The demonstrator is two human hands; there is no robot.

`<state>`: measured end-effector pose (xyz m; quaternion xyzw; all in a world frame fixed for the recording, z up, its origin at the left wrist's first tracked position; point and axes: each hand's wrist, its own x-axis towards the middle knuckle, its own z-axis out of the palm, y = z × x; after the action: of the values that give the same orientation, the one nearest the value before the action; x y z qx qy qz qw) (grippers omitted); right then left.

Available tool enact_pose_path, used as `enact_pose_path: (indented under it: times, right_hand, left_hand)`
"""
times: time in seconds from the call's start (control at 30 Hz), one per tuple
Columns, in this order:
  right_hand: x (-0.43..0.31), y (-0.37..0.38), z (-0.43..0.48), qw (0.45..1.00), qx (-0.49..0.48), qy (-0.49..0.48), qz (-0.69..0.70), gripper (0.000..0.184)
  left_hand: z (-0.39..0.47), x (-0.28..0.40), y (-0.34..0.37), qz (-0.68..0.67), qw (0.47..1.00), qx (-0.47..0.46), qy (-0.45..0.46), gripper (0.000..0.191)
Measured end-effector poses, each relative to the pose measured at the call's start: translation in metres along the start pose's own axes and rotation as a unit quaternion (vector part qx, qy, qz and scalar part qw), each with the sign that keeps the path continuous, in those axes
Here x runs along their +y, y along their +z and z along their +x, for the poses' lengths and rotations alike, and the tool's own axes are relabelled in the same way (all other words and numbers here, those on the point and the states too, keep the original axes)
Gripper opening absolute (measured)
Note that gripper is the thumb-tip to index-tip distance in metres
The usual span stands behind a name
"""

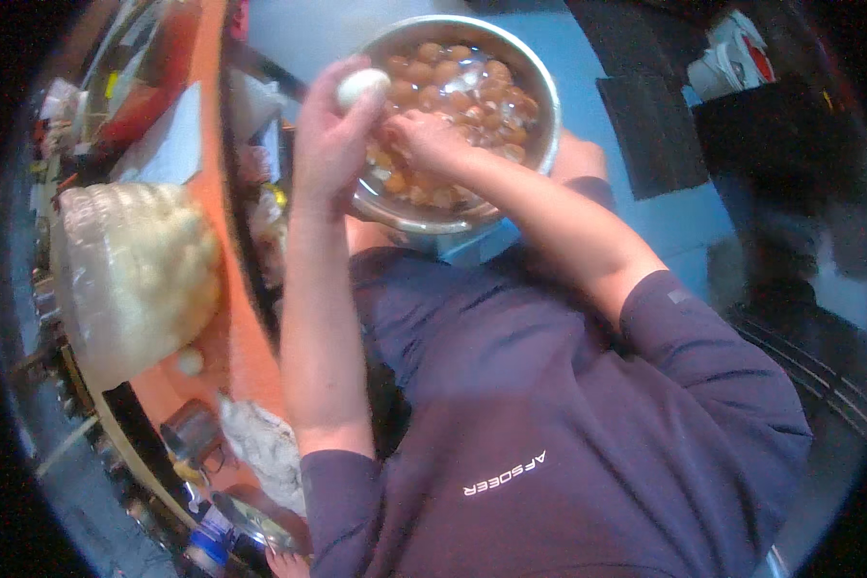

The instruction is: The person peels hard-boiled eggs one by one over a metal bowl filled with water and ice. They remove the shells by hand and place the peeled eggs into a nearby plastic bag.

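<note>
A peeled white egg (362, 88) is held in my left hand (336, 126), at the left rim of a large round metal bowl (549, 94). The bowl rests over my legs and holds many brown eggs (444, 72) in liquid, with shell pieces among them. My right hand (423, 141) reaches over the bowl just right of my left hand. Its fingertips are bent down near the eggs, and whether they hold anything is unclear. To the left, a clear plastic bag (141, 274) full of pale rounded pieces that look like peeled eggs lies on an orange surface (249, 361).
One loose white egg (189, 360) lies below the bag. Nearer me are a metal mug (191, 431), a crumpled whitish cloth (264, 448) and a round metal lid or dish (260, 524). White buckets (722, 68) stand at the upper right, and a dark mat (650, 137) lies on the blue floor.
</note>
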<state>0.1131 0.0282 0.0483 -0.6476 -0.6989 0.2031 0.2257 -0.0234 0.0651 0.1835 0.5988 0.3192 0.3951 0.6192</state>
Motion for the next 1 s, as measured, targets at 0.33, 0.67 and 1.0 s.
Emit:
enact_pose_path:
  times: [0.33,0.67,1.0]
  right_hand:
    - [-0.008,0.009,0.026,0.996,-0.027,0.082,0.03,0.049]
    - [-0.021,-0.002,-0.079,0.984,-0.137,0.032,0.108,0.045]
    - [-0.037,-0.01,-0.043,0.953,-0.138,0.14,0.23,0.048]
  left_hand:
    - [-0.077,0.238,-0.099,0.597,0.699,0.343,0.193,0.036]
    - [-0.088,0.226,-0.121,0.68,0.505,0.512,0.144,0.06]
    - [-0.058,0.134,-0.027,0.523,0.726,0.271,0.355,0.024]
